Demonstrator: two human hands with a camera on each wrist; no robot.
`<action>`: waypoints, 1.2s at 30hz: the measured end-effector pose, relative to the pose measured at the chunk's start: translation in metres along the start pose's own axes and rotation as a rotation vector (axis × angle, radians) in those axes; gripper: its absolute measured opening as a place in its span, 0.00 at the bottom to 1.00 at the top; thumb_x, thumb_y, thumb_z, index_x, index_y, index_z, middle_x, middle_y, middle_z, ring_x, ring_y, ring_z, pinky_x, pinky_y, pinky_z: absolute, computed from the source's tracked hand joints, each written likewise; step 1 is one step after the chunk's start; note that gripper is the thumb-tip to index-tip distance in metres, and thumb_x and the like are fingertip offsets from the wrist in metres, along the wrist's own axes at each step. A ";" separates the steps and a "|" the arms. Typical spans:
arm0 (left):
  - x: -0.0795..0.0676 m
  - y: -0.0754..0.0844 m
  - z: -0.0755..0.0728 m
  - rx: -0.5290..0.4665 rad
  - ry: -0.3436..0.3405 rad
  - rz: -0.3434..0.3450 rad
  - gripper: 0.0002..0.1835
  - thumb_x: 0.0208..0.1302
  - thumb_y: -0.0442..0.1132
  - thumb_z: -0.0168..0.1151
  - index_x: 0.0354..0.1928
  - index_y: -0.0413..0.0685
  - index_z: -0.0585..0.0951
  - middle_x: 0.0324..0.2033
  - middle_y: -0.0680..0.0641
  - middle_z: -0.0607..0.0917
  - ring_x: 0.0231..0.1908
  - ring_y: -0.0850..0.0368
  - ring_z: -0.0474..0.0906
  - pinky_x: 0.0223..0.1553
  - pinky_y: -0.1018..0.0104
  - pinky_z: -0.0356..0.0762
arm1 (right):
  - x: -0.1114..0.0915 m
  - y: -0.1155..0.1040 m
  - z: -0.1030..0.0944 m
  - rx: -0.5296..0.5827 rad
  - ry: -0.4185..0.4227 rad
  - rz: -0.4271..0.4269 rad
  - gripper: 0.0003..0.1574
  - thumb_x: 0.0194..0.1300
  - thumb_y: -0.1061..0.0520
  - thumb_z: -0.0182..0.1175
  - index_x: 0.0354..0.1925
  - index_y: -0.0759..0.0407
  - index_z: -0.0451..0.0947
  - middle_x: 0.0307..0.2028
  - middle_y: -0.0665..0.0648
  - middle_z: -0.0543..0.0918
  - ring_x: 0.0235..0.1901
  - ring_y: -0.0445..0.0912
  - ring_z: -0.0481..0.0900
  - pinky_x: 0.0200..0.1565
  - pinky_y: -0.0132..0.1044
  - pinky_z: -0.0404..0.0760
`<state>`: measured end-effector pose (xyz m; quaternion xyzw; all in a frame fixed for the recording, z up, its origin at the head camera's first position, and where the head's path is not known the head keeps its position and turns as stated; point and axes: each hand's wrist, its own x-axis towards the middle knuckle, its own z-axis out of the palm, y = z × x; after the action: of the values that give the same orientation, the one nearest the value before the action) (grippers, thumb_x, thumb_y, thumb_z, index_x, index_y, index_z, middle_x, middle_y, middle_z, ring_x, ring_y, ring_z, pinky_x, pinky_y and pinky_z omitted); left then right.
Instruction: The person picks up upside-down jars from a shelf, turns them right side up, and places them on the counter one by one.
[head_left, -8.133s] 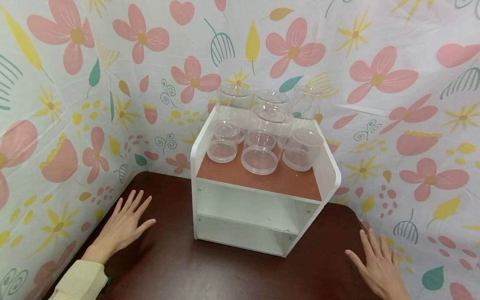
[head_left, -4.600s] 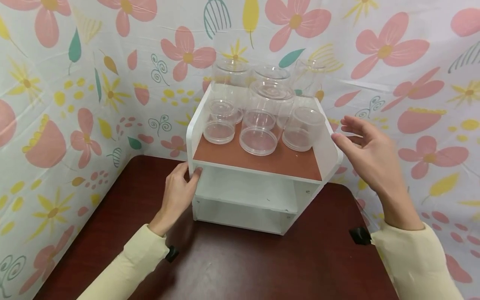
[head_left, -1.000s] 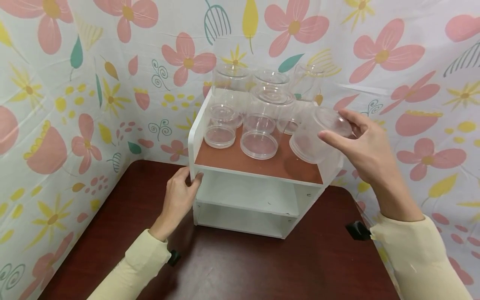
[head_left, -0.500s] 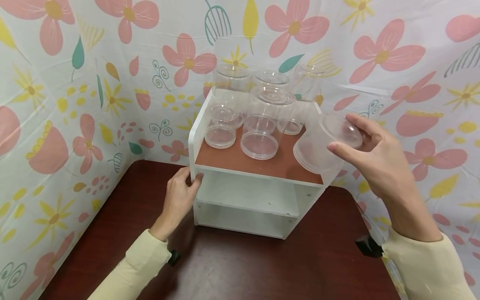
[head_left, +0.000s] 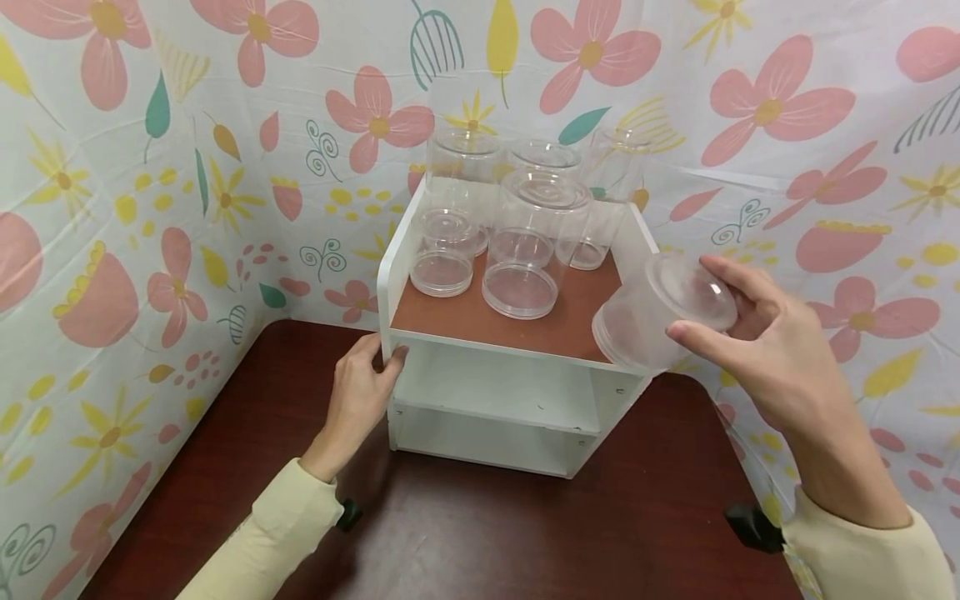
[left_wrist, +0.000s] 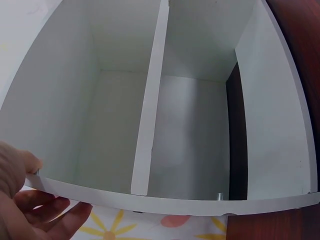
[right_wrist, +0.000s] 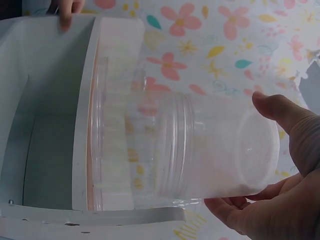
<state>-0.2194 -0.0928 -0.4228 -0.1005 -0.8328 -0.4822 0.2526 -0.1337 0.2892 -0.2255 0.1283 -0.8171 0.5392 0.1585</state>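
Note:
My right hand [head_left: 783,358] grips a hazy clear plastic jar [head_left: 648,321], tilted above the right front corner of a small white shelf [head_left: 480,379]. In the right wrist view the jar's ringed end [right_wrist: 175,145] points toward the shelf, while thumb and fingers hold its other end. My left hand [head_left: 360,387] holds the shelf's left side panel; the left wrist view shows the thumb inside and the fingers [left_wrist: 75,220] outside that panel. Several other clear jars stand on the brown top, among them a short jar [head_left: 441,271] at left and a tall jar [head_left: 521,287] mid-front.
The shelf stands on a dark red-brown table [head_left: 480,533]. More clear jars, including a tall one [head_left: 588,250], stand at the back of the top. A white side panel [head_left: 641,237] rises at the right. Floral-print cloth [head_left: 255,200] hangs close behind and beside the table.
The right hand took hold of the right front jar, tilted it and carried it right and toward me. The left hand came from the table to the shelf's side panel and stayed there.

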 end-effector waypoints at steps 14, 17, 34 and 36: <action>0.001 0.001 -0.002 -0.001 0.005 0.004 0.14 0.71 0.40 0.67 0.52 0.39 0.85 0.46 0.40 0.85 0.37 0.47 0.80 0.37 0.51 0.79 | -0.029 0.017 0.003 0.145 -0.046 -0.059 0.47 0.58 0.81 0.65 0.73 0.62 0.67 0.64 0.57 0.70 0.57 0.42 0.74 0.49 0.21 0.76; 0.000 0.002 -0.003 -0.002 0.012 0.005 0.14 0.71 0.40 0.68 0.52 0.40 0.85 0.46 0.41 0.85 0.36 0.47 0.79 0.36 0.52 0.78 | -0.036 0.023 0.007 0.172 -0.058 -0.052 0.47 0.58 0.82 0.64 0.73 0.64 0.67 0.66 0.59 0.68 0.58 0.43 0.75 0.51 0.22 0.77; 0.000 0.000 0.001 -0.004 0.008 0.013 0.14 0.71 0.40 0.68 0.53 0.40 0.85 0.47 0.40 0.85 0.38 0.47 0.81 0.38 0.50 0.80 | -0.067 0.048 0.025 0.285 -0.056 -0.111 0.48 0.51 0.89 0.59 0.71 0.74 0.65 0.65 0.63 0.69 0.63 0.47 0.71 0.58 0.25 0.73; 0.000 0.001 0.001 -0.006 0.006 0.011 0.14 0.71 0.40 0.67 0.53 0.39 0.85 0.47 0.40 0.85 0.38 0.47 0.81 0.38 0.51 0.80 | -0.071 0.050 0.029 0.304 -0.074 -0.162 0.50 0.48 0.91 0.58 0.70 0.76 0.64 0.66 0.64 0.68 0.66 0.47 0.68 0.62 0.26 0.70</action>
<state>-0.2190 -0.0919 -0.4228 -0.1044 -0.8301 -0.4835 0.2574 -0.0914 0.2846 -0.3068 0.2361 -0.7182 0.6371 0.1500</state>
